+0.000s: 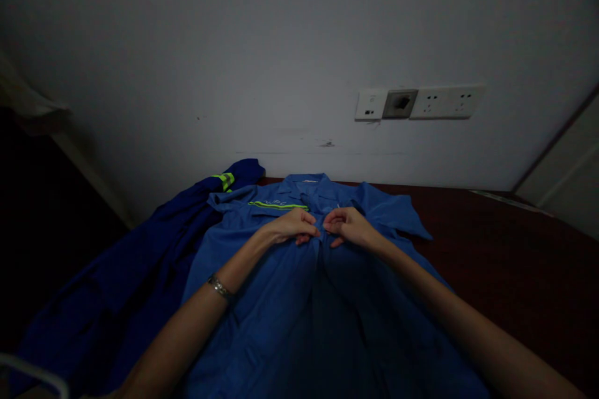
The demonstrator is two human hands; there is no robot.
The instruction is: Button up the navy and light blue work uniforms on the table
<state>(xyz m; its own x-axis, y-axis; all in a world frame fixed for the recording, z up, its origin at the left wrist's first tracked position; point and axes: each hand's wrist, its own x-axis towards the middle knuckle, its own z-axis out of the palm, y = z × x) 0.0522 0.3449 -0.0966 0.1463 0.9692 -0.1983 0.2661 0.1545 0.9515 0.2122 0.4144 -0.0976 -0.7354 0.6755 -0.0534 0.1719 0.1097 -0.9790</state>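
Observation:
A blue short-sleeved work shirt (262, 274) lies spread front side up, its collar toward the wall and a yellow-green stripe across the chest. My left hand (294, 225), with a metal band on the wrist, pinches the shirt's front edge at chest height. Just to its right, my right hand (349, 225) is closed with fingertips on the opposite front edge. A small gap separates the two hands. Below them the shirt front falls apart into a dark opening. Whether a button is between the fingers is too small to make out.
A darker blue garment (135, 255) with a reflective band lies to the left, partly under the shirt. The dark red-brown tabletop (505, 262) extends right. White sockets (447, 103) are set in the wall behind. A pale curved bar (35, 371) shows at lower left.

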